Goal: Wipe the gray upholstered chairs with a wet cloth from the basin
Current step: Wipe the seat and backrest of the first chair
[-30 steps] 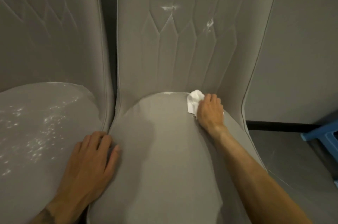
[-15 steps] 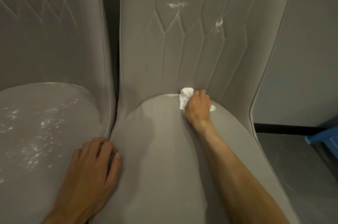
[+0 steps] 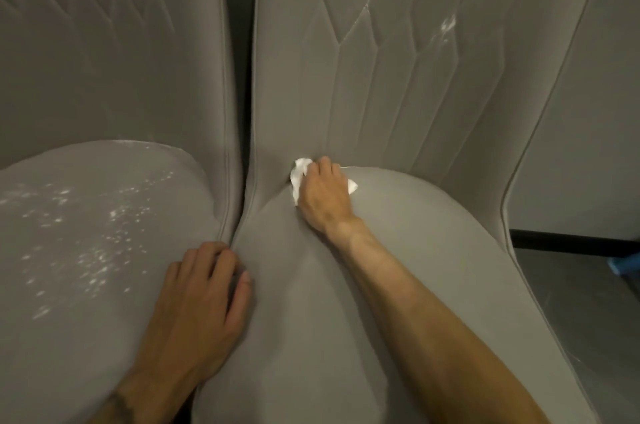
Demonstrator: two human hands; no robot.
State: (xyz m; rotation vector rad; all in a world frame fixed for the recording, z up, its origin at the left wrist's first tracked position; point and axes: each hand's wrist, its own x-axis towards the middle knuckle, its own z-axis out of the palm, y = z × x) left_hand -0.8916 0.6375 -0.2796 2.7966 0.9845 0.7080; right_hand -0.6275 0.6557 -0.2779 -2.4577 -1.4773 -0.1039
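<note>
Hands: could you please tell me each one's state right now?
Left hand: open, resting on the left chair seat edge.
Right hand: holding the white cloth against the right chair seat.

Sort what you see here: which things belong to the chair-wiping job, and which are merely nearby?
Part of the job: white cloth; right hand gripping it; left hand resting where the seats meet; right chair; left chair.

Merely nearby: blue object at the right edge; floor; wall.

Right hand [image 3: 323, 196] presses white cloth [image 3: 298, 176] into right chair [image 3: 398, 250] crease (backrest smeared); left hand [image 3: 204, 299] rests flat.
</note>
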